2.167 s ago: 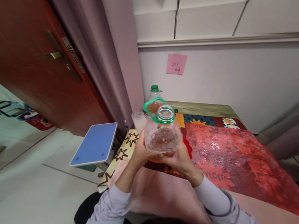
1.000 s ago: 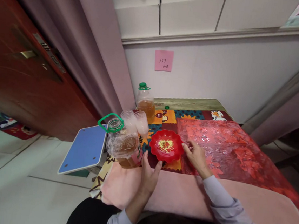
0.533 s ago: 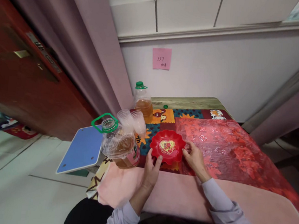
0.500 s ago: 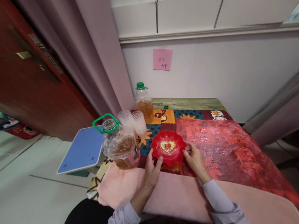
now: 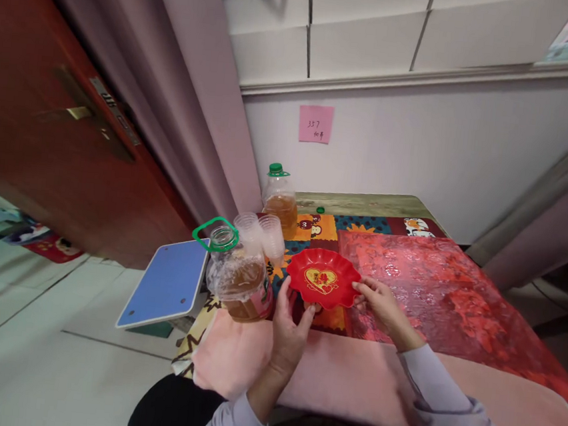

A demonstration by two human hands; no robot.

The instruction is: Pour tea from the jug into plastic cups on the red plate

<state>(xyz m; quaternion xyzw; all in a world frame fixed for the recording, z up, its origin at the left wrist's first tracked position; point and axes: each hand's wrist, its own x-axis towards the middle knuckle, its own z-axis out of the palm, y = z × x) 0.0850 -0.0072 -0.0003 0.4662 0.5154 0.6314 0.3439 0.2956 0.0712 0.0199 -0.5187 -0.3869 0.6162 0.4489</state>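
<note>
Between my hands is a red scalloped plate (image 5: 303,268) with a gold heart print, tilted over the patterned cloth. My right hand (image 5: 383,306) pinches its right rim between thumb and fingers. At the near left rim, my left hand (image 5: 290,331) holds the plate with its fingers along the edge and its thumb at the front; the fingertips are partly hidden. To the left stands an uncapped large jug (image 5: 243,293) of amber liquid with a green handle ring. Two stacks of clear plastic cups (image 5: 271,238) are just behind it.
A second jug (image 5: 282,206), green-capped, stands farther back near the wall. A loose green cap (image 5: 320,210) lies on the table. Pink cloth (image 5: 349,373) covers the table's near edge, and a red glossy cover (image 5: 428,280) its right side. A blue board (image 5: 164,285) sits left.
The plate has turned and tilted slightly, its right side now higher. My right hand has moved a little right with the rim, and my left thumb sits lower on the front edge. The view has shifted slightly.
</note>
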